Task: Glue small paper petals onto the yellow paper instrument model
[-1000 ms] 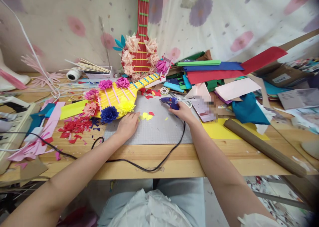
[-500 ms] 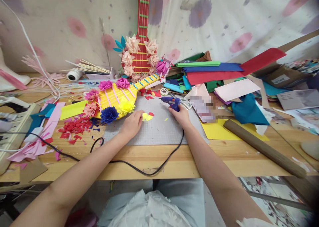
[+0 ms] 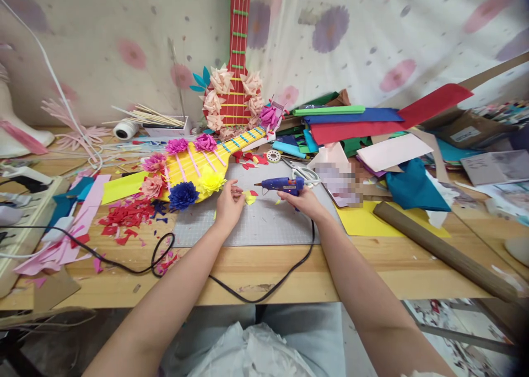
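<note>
My right hand (image 3: 305, 199) is closed around a blue glue gun (image 3: 283, 184), its nozzle pointing left over the grey cutting mat (image 3: 268, 225). A black cord hangs from the gun's handle. My left hand (image 3: 230, 203) is over the mat, fingers curled together; what they hold, if anything, I cannot make out. Just right of its fingertips are small yellow paper pieces (image 3: 250, 198) with a bit of red. Beyond my left hand lies a yellow paper guitar (image 3: 177, 169) with pink strips and paper flowers, among them a blue flower (image 3: 183, 195) and a yellow flower (image 3: 212, 179).
A red guitar (image 3: 234, 98) with pale flowers stands against the curtain. Scissors (image 3: 303, 173) and a blurred phone (image 3: 338, 185) lie right of the mat, near a brown roll (image 3: 442, 250). Red scraps (image 3: 126, 214) and a power strip (image 3: 31, 217) are at left. The black cord (image 3: 248, 300) crosses the front.
The glue gun has turned level and come down a little toward me, its nozzle now closer to my left hand. My left hand has turned, with its fingers higher. The view has shifted slightly.
</note>
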`<move>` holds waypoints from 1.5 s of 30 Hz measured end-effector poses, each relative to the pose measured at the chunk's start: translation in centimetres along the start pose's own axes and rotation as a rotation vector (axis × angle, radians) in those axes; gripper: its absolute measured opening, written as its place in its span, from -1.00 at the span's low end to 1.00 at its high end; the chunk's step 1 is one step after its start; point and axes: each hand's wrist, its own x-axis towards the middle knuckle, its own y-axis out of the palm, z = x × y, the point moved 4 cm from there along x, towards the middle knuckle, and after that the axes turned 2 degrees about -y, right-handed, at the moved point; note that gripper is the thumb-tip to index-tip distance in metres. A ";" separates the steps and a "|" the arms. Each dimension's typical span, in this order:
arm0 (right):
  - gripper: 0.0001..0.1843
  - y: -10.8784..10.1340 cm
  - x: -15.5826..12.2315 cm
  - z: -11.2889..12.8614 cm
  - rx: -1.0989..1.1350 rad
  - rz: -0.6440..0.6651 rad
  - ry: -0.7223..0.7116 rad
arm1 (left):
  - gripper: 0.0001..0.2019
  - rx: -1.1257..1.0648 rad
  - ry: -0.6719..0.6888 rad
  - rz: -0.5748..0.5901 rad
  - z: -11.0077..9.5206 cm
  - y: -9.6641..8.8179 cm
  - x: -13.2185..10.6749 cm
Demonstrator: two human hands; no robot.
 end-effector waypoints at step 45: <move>-0.61 1.0 0.1 0.3 -0.122 0.122 -0.124 | -0.61 0.019 -0.013 0.018 0.6 0.5 -0.1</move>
